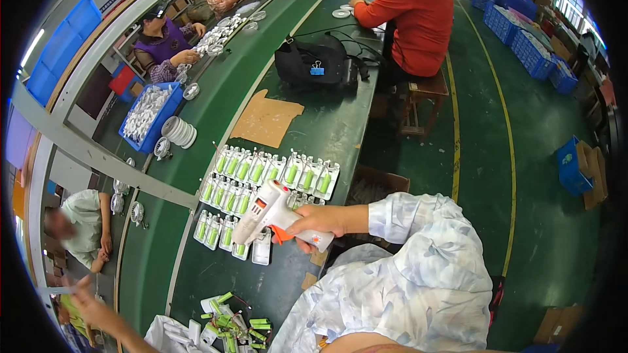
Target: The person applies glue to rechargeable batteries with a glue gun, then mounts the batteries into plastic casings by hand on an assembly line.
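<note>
My right hand (322,221) is wrapped round the handle of a white hot glue gun (267,208) with an orange trigger. Its nozzle points down and left, over the nearest row of white plastic cases (212,230). Green battery packs (307,179) with thin wires lie in most of these cases, set out in rows on the bench. One white case (261,248) below the gun holds no visible battery. Out to the far left, my left hand (88,302) is raised and blurred. A pale bar lies by its fingertips; whether it is held I cannot tell.
Loose battery packs (232,327) and a bag of white parts (173,335) lie at the near edge. Beyond the cases are cardboard (267,119) and a black bag (314,62). A green conveyor (167,222) runs along the left, with co-workers across it and one in red (418,19) ahead.
</note>
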The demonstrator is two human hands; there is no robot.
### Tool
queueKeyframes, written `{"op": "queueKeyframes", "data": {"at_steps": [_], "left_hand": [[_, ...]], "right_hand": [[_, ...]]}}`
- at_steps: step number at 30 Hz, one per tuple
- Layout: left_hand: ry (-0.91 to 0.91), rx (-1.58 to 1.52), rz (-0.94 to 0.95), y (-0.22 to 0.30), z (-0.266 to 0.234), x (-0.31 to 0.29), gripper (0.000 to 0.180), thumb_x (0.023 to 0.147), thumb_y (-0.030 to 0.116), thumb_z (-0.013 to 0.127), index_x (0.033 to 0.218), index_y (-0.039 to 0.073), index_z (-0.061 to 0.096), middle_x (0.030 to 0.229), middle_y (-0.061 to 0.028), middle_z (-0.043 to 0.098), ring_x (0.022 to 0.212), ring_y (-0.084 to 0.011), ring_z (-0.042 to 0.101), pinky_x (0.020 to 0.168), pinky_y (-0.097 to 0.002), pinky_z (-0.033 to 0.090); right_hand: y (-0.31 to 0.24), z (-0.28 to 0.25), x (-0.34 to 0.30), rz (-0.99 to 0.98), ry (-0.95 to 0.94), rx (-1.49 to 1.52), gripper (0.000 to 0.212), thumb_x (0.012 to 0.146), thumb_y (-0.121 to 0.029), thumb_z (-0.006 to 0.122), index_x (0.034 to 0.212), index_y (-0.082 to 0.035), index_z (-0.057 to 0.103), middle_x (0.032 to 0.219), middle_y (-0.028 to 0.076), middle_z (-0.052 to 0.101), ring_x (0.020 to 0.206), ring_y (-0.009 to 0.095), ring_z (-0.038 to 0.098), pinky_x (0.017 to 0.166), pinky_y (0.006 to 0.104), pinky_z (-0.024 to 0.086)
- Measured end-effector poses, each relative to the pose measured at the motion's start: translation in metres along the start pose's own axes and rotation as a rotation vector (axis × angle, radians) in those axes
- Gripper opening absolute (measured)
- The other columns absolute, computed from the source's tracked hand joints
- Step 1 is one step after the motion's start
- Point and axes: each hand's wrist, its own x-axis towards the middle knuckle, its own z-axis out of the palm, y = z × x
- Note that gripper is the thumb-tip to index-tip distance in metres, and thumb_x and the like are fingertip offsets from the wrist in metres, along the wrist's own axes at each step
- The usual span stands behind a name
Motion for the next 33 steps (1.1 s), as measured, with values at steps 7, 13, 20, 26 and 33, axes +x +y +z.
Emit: {"op": "queueKeyframes", "data": {"at_steps": [7, 13, 20, 26, 33], "left_hand": [[-0.685, -0.711, -0.240, 0.158, 0.067, -0.105, 0.023, 0.093, 0.015, 0.063, 0.112, 0.002, 0.061, 0.086, -0.0001, 0.063, 0.061, -0.0035, 0.041, 0.055, -0.0182, 0.030], [-0.989, -0.982, -0.176, 0.226, 0.092, -0.117, 0.016, 0.096, 0.013, 0.063, 0.103, -0.001, 0.065, 0.088, -0.0026, 0.064, 0.071, -0.0074, 0.058, 0.062, -0.0216, 0.045], [-1.042, -0.846, 0.086, 0.240, 0.116, -0.126, 0.020, 0.099, 0.019, 0.061, 0.102, -0.001, 0.066, 0.090, -0.0019, 0.063, 0.075, -0.0088, 0.059, 0.066, -0.0234, 0.047], [-0.910, -0.643, 0.414, 0.239, 0.113, -0.120, 0.016, 0.092, 0.013, 0.069, 0.096, -0.002, 0.066, 0.084, -0.0067, 0.056, 0.069, -0.0143, 0.054, 0.061, -0.0290, 0.043], [-0.768, -0.365, 0.763, 0.244, 0.123, -0.129, 0.027, 0.078, 0.022, 0.076, 0.071, 0.003, 0.058, 0.073, -0.0114, 0.055, 0.067, -0.0340, 0.058, 0.058, -0.0434, 0.045]], "right_hand": [[-0.019, 0.005, -0.005, -0.028, 0.033, -0.215, 0.032, 0.092, -0.024, 0.064, 0.113, 0.001, 0.059, 0.075, 0.013, 0.067, 0.061, 0.020, 0.067, 0.052, 0.0323, 0.052], [-0.038, 0.030, -0.006, 0.017, 0.060, -0.392, 0.029, 0.091, -0.020, 0.062, 0.109, 0.002, 0.057, 0.081, 0.008, 0.061, 0.061, 0.017, 0.066, 0.052, 0.0296, 0.052], [-0.044, 0.040, -0.007, 0.067, 0.081, -0.566, 0.027, 0.093, -0.017, 0.061, 0.113, 0.001, 0.058, 0.081, 0.005, 0.059, 0.061, 0.016, 0.066, 0.054, 0.0282, 0.050], [-0.042, 0.037, -0.006, 0.072, 0.066, -0.577, 0.029, 0.092, -0.019, 0.062, 0.113, 0.000, 0.057, 0.081, 0.004, 0.059, 0.061, 0.016, 0.065, 0.054, 0.0281, 0.049], [-0.044, 0.043, -0.001, 0.061, 0.068, -0.569, 0.032, 0.089, -0.019, 0.062, 0.115, 0.000, 0.056, 0.076, 0.005, 0.060, 0.060, 0.013, 0.063, 0.054, 0.0269, 0.047]]}}
